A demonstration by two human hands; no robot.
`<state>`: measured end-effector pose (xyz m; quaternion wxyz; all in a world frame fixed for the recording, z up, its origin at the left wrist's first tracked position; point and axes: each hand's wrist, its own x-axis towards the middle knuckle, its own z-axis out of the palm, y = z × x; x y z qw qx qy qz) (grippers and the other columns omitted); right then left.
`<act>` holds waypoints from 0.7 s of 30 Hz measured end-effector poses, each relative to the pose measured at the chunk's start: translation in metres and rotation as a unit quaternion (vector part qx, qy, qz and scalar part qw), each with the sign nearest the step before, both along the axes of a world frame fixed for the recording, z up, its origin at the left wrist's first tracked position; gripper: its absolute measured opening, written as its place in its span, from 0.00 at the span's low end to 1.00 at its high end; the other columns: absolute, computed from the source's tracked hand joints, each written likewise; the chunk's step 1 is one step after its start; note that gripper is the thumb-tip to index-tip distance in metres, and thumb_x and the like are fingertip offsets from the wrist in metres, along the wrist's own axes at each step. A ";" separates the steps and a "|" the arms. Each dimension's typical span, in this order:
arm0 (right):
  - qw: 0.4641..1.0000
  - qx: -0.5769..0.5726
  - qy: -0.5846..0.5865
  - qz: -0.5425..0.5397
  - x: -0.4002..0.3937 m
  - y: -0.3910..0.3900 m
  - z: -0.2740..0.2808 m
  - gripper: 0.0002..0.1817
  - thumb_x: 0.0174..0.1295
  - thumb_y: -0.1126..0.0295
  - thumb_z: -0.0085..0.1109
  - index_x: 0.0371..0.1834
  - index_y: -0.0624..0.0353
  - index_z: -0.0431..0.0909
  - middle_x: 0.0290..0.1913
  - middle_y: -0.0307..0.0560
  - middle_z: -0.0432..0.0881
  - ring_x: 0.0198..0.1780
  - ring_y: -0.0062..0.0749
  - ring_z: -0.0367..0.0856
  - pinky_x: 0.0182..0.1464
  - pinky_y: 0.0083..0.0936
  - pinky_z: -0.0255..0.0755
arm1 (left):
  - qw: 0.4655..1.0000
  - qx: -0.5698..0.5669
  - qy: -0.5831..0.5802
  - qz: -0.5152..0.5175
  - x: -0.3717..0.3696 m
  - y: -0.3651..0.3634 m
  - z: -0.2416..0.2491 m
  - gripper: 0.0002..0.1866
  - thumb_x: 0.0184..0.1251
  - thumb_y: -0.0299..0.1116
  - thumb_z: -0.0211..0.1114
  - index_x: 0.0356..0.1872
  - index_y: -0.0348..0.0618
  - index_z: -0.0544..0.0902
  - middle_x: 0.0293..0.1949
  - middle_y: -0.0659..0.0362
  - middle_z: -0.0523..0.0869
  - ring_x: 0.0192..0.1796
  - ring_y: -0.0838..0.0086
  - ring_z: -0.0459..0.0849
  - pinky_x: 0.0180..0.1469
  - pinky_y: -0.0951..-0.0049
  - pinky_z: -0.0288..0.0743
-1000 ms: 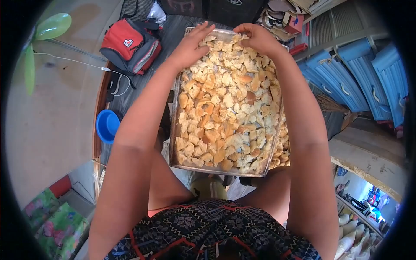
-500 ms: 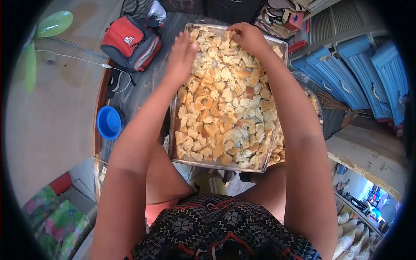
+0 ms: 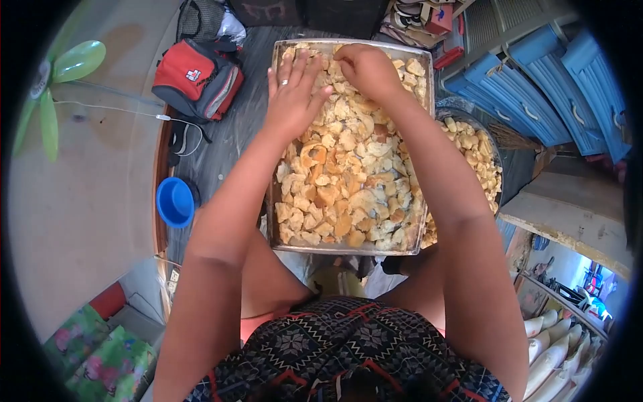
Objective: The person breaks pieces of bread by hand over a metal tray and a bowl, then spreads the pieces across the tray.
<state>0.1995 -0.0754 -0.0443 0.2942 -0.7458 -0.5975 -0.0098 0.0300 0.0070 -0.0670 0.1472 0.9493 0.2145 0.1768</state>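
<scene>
A large metal tray (image 3: 341, 250) lies before me above my lap, covered with torn pieces of bread (image 3: 345, 194), some pale, some browned. My left hand (image 3: 293, 97), with a ring on one finger, rests palm down on the pieces at the far left, its fingers spread. At the tray's far side my right hand (image 3: 372, 72) has its fingers curled down among the pieces. Whatever is between those fingertips is hidden. Right of the tray, partly behind my right forearm, a round container (image 3: 499, 161) holds more bread pieces (image 3: 469, 144).
To the left are a blue plastic bowl (image 3: 175, 201) and a red and grey backpack (image 3: 197, 77). A white cable (image 3: 137, 114) runs beside a green-bladed fan (image 3: 77, 61). Blue louvred panels with handles (image 3: 516, 107) stand at the right, near a broom (image 3: 512, 136).
My left hand has moved right, from the tray's left edge onto the bread pieces. My right hand has shifted slightly left and nearer. The view has shifted, and more of the round container shows.
</scene>
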 end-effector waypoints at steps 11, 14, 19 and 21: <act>0.999 -0.046 0.015 0.024 -0.007 -0.013 -0.006 0.08 0.53 0.69 0.58 0.35 0.59 0.79 0.35 0.50 0.81 0.38 0.45 0.78 0.42 0.34 0.72 | 0.997 0.052 0.047 -0.018 0.021 0.017 -0.014 0.32 0.68 0.57 0.42 0.68 0.52 0.58 0.71 0.58 0.52 0.74 0.59 0.43 0.68 0.45 0.28; 0.999 0.004 0.021 0.043 0.001 -0.030 -0.003 0.07 0.53 0.68 0.57 0.33 0.56 0.80 0.34 0.47 0.81 0.38 0.43 0.79 0.44 0.35 0.71 | 0.998 0.056 0.020 -0.021 0.019 0.016 -0.013 0.32 0.68 0.58 0.42 0.69 0.54 0.58 0.72 0.56 0.50 0.74 0.59 0.42 0.68 0.45 0.28; 0.940 0.170 0.240 -0.174 0.075 -0.119 0.011 0.09 0.59 0.68 0.58 0.39 0.60 0.80 0.33 0.42 0.83 0.33 0.22 0.78 0.40 0.19 0.71 | 1.000 0.020 -0.004 0.000 -0.007 0.001 0.011 0.30 0.69 0.54 0.42 0.68 0.55 0.58 0.72 0.52 0.47 0.74 0.58 0.41 0.69 0.50 0.28; 0.907 0.167 0.263 -0.283 0.121 -0.173 -0.022 0.09 0.58 0.68 0.59 0.37 0.62 0.80 0.32 0.42 0.83 0.33 0.19 0.77 0.38 0.19 0.71 | 1.000 -0.002 -0.016 -0.008 -0.025 -0.010 0.032 0.31 0.67 0.56 0.45 0.66 0.51 0.63 0.71 0.49 0.49 0.73 0.56 0.42 0.69 0.47 0.32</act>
